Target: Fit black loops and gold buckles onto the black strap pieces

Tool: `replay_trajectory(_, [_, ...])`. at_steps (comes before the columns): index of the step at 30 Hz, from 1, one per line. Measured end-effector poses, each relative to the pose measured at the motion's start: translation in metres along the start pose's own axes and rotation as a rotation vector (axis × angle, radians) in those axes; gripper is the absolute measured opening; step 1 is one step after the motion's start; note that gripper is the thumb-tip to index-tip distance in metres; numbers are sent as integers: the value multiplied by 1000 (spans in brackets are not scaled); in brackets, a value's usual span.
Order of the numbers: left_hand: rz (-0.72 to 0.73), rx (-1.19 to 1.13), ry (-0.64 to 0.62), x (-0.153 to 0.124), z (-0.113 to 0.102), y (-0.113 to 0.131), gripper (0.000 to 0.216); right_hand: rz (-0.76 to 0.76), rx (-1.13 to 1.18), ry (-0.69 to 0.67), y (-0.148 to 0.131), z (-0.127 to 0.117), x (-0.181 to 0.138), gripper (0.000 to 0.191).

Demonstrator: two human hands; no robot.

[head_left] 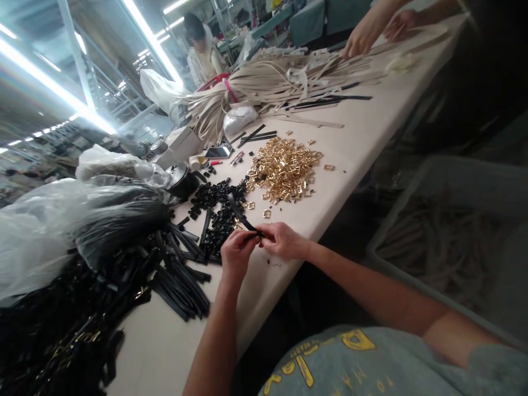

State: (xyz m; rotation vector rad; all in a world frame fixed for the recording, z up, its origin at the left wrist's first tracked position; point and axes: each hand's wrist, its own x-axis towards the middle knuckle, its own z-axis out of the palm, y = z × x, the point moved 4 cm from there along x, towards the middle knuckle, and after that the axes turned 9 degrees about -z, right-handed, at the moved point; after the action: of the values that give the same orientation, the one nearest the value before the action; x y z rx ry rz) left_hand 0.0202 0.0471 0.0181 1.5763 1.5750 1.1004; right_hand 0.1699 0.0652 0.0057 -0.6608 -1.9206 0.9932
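My left hand (236, 254) and my right hand (282, 240) meet above the table's near edge, both pinched on one black strap (240, 215) that runs up and away from them. A small gold buckle glints on the strap by my left fingertips. Just beyond lies a heap of gold buckles (285, 168), and left of it a pile of small black loops (217, 206). Loose black straps (181, 275) fan out to the left of my left hand.
A long pale table (350, 148) runs away from me. Clear plastic bags (49, 231) cover black straps at left. A bundle of cream straps (268, 82) lies farther back, with another person's hands (367, 33) on it. A grey bin (449, 236) stands at right.
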Motion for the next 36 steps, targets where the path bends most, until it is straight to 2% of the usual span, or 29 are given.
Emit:
replay_trajectory(2, [-4,-17,-18,-1,1,-1,12,40,63,22,2,0,0,20])
replay_trajectory(4, [-38,-92,-49,-2,3,-3,16,90,156,53,5,1,0,20])
replay_trajectory(8, [-234,-370,-65,-4,5,-11,25,163,296,104,9,4,1,27])
replay_trajectory(13, [-453,-633,34,2,0,-20,37,176,207,114,9,2,-1,23])
replay_trajectory(18, [-546,-778,92,7,-2,-25,42,183,71,69,6,1,-1,18])
replay_trajectory(24, [-566,-801,22,1,9,-21,38,171,1,81,2,0,-1,17])
replay_trajectory(32, [-435,-740,62,-1,13,-17,32,193,16,73,1,-1,0,22])
replay_trajectory(36, [-404,-742,-4,-5,17,-9,25,149,-2,26,-4,-4,-3,28])
